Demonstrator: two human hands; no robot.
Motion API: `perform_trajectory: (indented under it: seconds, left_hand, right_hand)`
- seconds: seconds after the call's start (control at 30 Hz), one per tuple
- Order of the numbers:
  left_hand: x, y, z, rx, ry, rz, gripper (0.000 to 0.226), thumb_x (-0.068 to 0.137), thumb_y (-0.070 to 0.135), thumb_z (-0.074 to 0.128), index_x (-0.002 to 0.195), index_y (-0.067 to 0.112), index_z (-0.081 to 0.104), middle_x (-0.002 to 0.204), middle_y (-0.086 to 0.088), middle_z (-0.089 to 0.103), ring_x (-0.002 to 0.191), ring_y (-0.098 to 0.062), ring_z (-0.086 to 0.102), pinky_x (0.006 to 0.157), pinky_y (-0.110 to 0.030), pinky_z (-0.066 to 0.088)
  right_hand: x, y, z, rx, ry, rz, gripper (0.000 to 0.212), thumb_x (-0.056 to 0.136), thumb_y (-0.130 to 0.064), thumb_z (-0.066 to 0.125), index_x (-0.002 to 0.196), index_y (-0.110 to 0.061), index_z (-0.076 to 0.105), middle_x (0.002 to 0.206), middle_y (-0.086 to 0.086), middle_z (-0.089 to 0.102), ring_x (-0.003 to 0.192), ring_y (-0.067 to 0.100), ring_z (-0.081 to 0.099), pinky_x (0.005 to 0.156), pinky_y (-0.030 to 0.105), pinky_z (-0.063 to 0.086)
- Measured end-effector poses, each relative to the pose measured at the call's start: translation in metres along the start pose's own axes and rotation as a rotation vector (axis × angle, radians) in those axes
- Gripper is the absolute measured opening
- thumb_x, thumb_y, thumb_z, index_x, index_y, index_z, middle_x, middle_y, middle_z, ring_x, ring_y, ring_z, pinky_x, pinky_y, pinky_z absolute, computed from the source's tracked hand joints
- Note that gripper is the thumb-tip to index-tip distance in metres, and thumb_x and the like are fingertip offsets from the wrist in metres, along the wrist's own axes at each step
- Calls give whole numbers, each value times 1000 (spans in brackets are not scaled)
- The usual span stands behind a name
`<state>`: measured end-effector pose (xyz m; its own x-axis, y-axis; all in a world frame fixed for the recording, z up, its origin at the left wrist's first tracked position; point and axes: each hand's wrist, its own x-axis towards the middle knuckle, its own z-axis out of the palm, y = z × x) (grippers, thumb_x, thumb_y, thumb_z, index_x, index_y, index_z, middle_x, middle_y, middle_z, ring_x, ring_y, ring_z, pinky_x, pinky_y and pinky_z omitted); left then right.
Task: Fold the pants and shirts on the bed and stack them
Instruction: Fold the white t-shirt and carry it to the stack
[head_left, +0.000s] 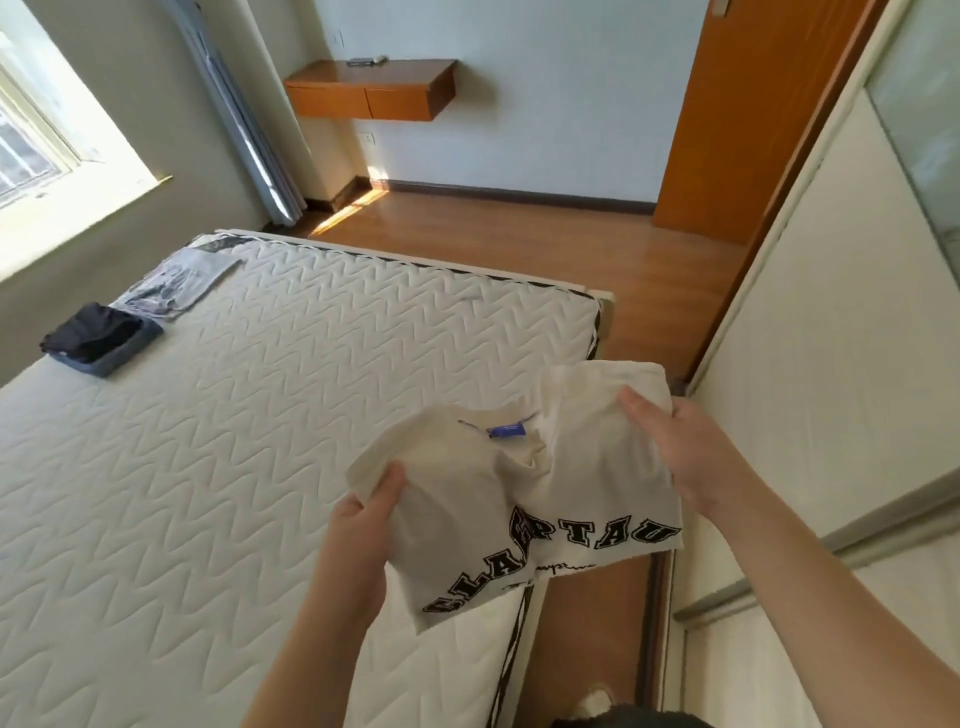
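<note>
Shirt (587, 499): matt cream cloth, soft, w/ black printed letters. Mattress (260, 415): white quilted fabric, zigzag-stitched, matt. Floor (519, 249): glossy wood. Shelf (371, 93) and door (753, 119): smooth orange wood. Folded stack (98, 338): dark cloth.

Far beyond the fingers, a wooden wall-mounted drawer unit (371, 93) hangs on the pale wall, with small dark objects lying on its top, too small to identify. Below it a white wall socket (368, 139) shows. A grey-blue curtain (244, 124) hangs at the far left of the fingers, beside a bright window (31, 140). The wooden floor (519, 234) runs beyond them to an orange-brown door (753, 114). A white wardrobe with sliding doors (831, 364) stands just right of the fingers.
</note>
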<state>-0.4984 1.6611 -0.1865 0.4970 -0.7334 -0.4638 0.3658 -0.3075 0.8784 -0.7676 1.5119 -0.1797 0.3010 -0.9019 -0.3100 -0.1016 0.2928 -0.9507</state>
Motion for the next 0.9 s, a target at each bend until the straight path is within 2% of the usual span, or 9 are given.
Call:
perform_trajectory:
  seconds: [0.1,0.17,0.27,0.37,0.47,0.6,0.73,0.83,0.9]
  left_hand:
    - [25,23,5,40,-18,60,36,75,42,70,98,13,72,96,-6,77,83,-17,74,73,-34,51]
    - [40,35,5,51,-33,63,42,74,41,71,103,12,70,100,-5,76,87,-16,74,73,-33,52]
    - [62,45,11,37,-52,40,48,73,36,72,111,7,67,105,-6,75,92,-18,73,75,-36,51]
    - [85,48,24,22,-69,10,42,77,31,72,110,5,68,107,-9,75,94,-19,73,76,-38,51]
    - [108,48,44,-21,-82,-39,26,87,24,66,108,8,70,108,-8,75,92,-18,73,78,-38,51]
    - [133,43,84,-118,-69,-122,20,92,22,62,107,9,69,101,-7,76,85,-16,74,75,-36,52]
    - [152,38,118,-132,-69,-149,18,95,22,60,102,8,68,92,-6,77,77,-17,75,66,-35,52]
    - [179,48,134,-113,-97,-147,20,94,24,61,102,7,69,95,-8,77,80,-19,75,70,-37,52]
    - [197,58,139,-108,-100,-126,23,94,26,63,106,8,69,99,-8,76,85,-19,75,70,-36,54]
  right_hand:
    - [25,-22,-34,85,-3,9,33,79,-53,69,88,-23,79,100,8,76,92,27,73,72,37,60]
    - [38,-29,-54,172,10,30,31,77,-46,72,88,-19,80,102,9,75,92,26,73,65,31,59]
    - [53,-26,-75,243,39,63,40,73,-45,77,95,-12,78,108,11,74,96,26,72,66,31,58]
    - [65,-16,-89,276,95,89,52,71,-47,77,105,-8,74,110,12,73,99,27,71,72,34,57]
    - [74,-5,-95,364,172,128,57,72,-44,76,114,-6,67,108,11,74,96,25,72,65,32,58]
    - [96,3,-99,439,306,173,43,86,-36,72,115,-5,64,102,11,75,90,26,73,64,33,59]
    - [124,7,-95,393,414,163,47,88,-39,70,120,-5,61,106,11,74,96,28,72,89,44,55]
    - [155,-6,-95,385,450,121,36,89,-37,68,109,-6,67,100,10,75,91,26,73,84,41,56]
    - [174,-20,-96,375,430,100,29,91,-36,67,101,-9,70,95,7,76,87,24,74,73,36,59]
